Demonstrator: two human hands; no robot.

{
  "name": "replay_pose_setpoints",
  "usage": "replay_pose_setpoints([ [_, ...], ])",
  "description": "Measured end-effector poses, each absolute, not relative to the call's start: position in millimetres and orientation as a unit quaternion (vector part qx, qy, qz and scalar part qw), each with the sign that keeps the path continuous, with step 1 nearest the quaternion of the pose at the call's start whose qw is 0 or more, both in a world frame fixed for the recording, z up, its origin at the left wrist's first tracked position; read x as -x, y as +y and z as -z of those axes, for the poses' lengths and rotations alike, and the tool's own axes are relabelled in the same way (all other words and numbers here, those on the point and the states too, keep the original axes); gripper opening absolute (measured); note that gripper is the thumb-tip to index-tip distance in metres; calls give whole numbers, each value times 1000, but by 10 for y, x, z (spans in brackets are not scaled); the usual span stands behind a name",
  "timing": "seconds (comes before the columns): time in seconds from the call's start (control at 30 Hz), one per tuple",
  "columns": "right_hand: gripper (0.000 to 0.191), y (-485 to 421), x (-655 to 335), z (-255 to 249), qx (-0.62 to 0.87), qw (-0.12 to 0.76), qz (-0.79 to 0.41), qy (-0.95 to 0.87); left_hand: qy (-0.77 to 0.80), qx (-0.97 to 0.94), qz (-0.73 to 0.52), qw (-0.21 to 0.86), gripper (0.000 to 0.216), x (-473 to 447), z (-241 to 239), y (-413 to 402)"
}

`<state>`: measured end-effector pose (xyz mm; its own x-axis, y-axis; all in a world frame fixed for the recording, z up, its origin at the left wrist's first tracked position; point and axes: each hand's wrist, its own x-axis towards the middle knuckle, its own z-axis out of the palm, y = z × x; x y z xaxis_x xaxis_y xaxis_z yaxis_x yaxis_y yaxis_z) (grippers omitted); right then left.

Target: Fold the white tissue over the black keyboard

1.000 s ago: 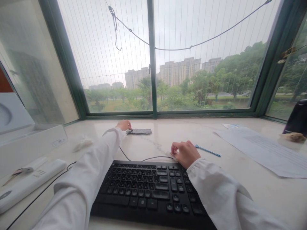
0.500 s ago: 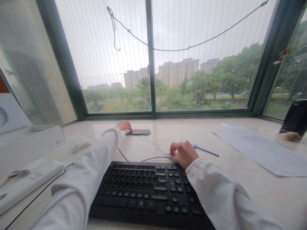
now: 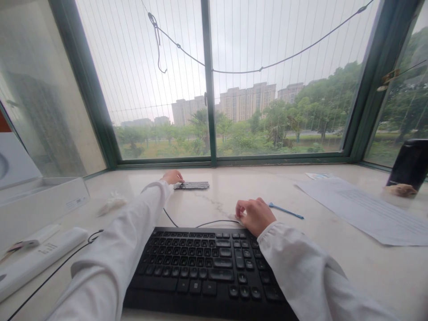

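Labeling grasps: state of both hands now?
Left hand: on the small gray strip; grip cannot be told.
Right hand: curled, contents hidden.

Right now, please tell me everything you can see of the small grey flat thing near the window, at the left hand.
The small grey flat thing lies flat on the pale marble-looking sill, just below the green window frame. It is a thin oblong, and its top shows rows of small raised bumps or keys; the material is too small to tell. The left hand rests at its left end, fingertips touching it. The rest of it lies free.
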<state>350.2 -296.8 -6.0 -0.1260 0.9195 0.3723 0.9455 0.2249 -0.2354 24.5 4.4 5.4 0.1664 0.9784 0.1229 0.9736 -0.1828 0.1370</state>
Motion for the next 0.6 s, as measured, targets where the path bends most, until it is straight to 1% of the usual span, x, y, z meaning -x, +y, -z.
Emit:
replay_pose_setpoints([
  [0.6,12,-2971,-3501,63,621,228,28,-749,641,-762,-88,15,39,-236,-63,43],
])
